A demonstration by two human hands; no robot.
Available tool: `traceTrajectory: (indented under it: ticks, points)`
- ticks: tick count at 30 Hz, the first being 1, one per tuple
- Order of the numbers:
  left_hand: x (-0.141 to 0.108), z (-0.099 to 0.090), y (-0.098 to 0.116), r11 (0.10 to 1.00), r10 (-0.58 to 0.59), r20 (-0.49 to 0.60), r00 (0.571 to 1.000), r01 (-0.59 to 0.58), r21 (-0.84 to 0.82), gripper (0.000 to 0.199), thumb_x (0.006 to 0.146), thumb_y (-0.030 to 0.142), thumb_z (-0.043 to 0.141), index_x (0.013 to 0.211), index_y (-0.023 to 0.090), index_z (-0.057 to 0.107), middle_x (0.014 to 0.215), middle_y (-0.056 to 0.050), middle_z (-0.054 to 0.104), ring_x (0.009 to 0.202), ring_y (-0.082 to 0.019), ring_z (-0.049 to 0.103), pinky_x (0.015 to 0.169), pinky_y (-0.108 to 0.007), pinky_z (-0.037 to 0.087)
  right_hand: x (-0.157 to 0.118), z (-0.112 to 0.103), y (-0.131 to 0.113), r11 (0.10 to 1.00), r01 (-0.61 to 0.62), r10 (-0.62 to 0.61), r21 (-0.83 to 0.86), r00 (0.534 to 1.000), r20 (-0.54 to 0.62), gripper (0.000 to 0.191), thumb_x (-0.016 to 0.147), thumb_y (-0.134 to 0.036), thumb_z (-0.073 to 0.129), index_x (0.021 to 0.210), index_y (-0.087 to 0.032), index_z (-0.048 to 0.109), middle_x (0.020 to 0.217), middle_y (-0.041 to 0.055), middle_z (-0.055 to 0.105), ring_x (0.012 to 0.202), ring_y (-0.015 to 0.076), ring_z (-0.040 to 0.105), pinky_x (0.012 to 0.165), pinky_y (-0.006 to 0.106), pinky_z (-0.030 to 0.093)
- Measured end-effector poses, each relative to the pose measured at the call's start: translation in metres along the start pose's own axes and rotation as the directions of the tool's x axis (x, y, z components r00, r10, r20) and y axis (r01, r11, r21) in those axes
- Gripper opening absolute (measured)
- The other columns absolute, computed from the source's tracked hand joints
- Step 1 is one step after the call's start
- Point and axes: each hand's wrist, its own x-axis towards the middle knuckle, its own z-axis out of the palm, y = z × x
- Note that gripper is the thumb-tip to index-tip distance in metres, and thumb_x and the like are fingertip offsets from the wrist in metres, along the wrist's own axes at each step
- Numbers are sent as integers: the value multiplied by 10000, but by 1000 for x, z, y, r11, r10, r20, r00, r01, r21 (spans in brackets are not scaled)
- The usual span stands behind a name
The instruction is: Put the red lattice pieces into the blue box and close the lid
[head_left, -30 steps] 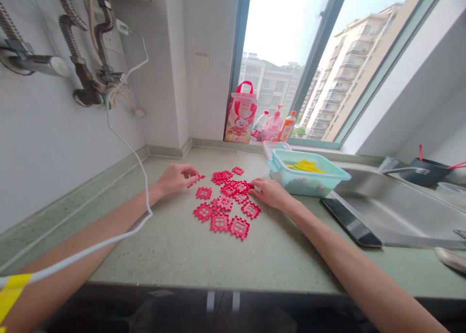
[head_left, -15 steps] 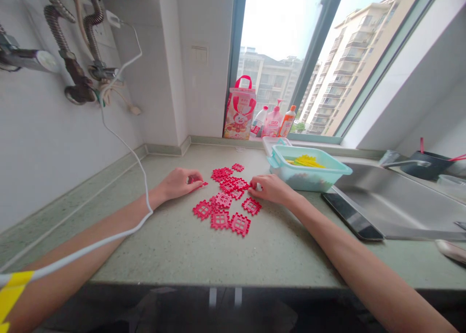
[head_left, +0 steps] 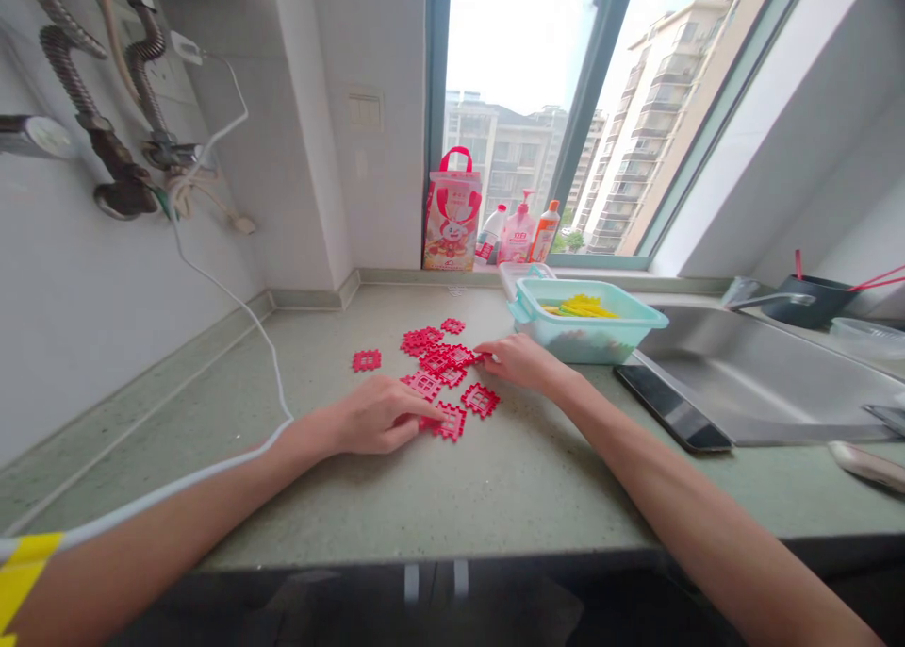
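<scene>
Several red square plastic window-frame building tiles with notched edges (head_left: 481, 400) lie in a loose, overlapping pile on the counter. My left hand (head_left: 378, 415) reaches over the near side of the pile, its index finger stretched out onto a front tile (head_left: 451, 423). It covers some tiles beneath it; the thumb is apart from the index finger. A single tile (head_left: 366, 359) lies apart, beyond my left hand. At the right side of the pile, my right hand (head_left: 519, 359) pinches the edge of a red tile (head_left: 463, 355), mostly resting among the others.
A light teal plastic box (head_left: 594, 334) holding yellow pieces stands behind my right hand. A black phone (head_left: 671, 409) lies beside the steel sink (head_left: 764, 383). Bottles (head_left: 518, 237) and a pink bag (head_left: 452, 223) line the windowsill. A white cable (head_left: 272, 355) crosses my left forearm.
My left hand let go of a tile, now lying alone at left, and moved nearer, over the front tiles. A front tile shifted slightly away. The right hand stays at the pile; the view shifted.
</scene>
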Motion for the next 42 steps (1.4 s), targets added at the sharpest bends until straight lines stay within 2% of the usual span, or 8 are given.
traceTrajectory:
  ticks: [9, 17, 23, 27, 31, 35, 39, 42]
  points:
    - [-12, -12, -38, 994, -111, -53, 992, 111, 0, 402, 891, 133, 564, 1157, 296, 818, 996, -45, 812, 878, -194, 728, 869, -279, 495, -12, -20, -9, 963, 156, -65, 219, 925, -374, 451, 958, -23, 449, 1266, -211, 719, 1103, 87, 761, 904, 183, 708, 836, 279, 508]
    - [-14, -13, -26, 980, -150, -221, 964, 115, -163, 324, 949, 248, 597, 1225, 203, 760, 956, -72, 787, 718, -153, 657, 718, -251, 492, -10, -16, -15, 896, 213, -121, 389, 961, -248, 497, 789, 79, 414, 1027, -178, 766, 969, 59, 747, 838, 152, 676, 805, 245, 481]
    - [-12, -16, -44, 886, -437, -405, 803, 307, -348, 381, 960, 399, 625, 1252, 164, 694, 826, -22, 704, 561, -101, 494, 547, -222, 400, -9, -6, -19, 895, 186, -125, 406, 977, -172, 512, 785, 67, 413, 1059, -172, 773, 941, 60, 750, 819, 156, 654, 792, 247, 462]
    - [-10, -17, -50, 829, -513, -374, 773, 332, -449, 421, 979, 393, 545, 1335, 186, 631, 973, -41, 693, 589, -108, 507, 556, -238, 418, -8, -4, -26, 877, 160, -113, 453, 985, -130, 398, 842, 1, 421, 945, -165, 768, 840, 42, 736, 756, 150, 624, 739, 244, 430]
    - [-12, -20, -45, 843, -493, -339, 801, 344, -413, 297, 909, 267, 460, 1060, 166, 695, 771, -4, 615, 587, -134, 473, 575, -260, 391, -10, -10, -33, 827, 146, -146, 542, 988, -44, 349, 879, -69, 406, 813, -161, 736, 679, 4, 656, 659, 139, 569, 676, 243, 394]
    - [-16, -33, -34, 902, -378, -326, 867, 265, -341, 307, 887, 279, 373, 632, 183, 515, 619, -13, 504, 604, -151, 444, 594, -284, 352, -15, -21, -39, 776, 175, -224, 606, 975, 6, 340, 893, -107, 405, 846, -157, 738, 746, 11, 682, 711, 152, 593, 717, 255, 410]
    - [-21, -52, -32, 938, -336, -214, 917, 304, -167, 428, 965, 484, 488, 700, 173, 614, 599, 18, 503, 568, -128, 414, 589, -274, 298, -20, -27, -46, 832, 184, -195, 524, 980, -33, 291, 990, -258, 485, 951, -167, 759, 773, 10, 703, 673, 139, 578, 693, 260, 386]
    - [-24, -58, -36, 938, -346, -124, 930, 348, -12, 418, 738, 578, 814, 939, 214, 774, 595, 52, 554, 539, -117, 452, 582, -264, 275, -22, -27, -51, 873, 195, -193, 448, 980, -51, 286, 977, -427, 626, 1012, -183, 770, 686, -15, 673, 589, 119, 536, 644, 257, 352]
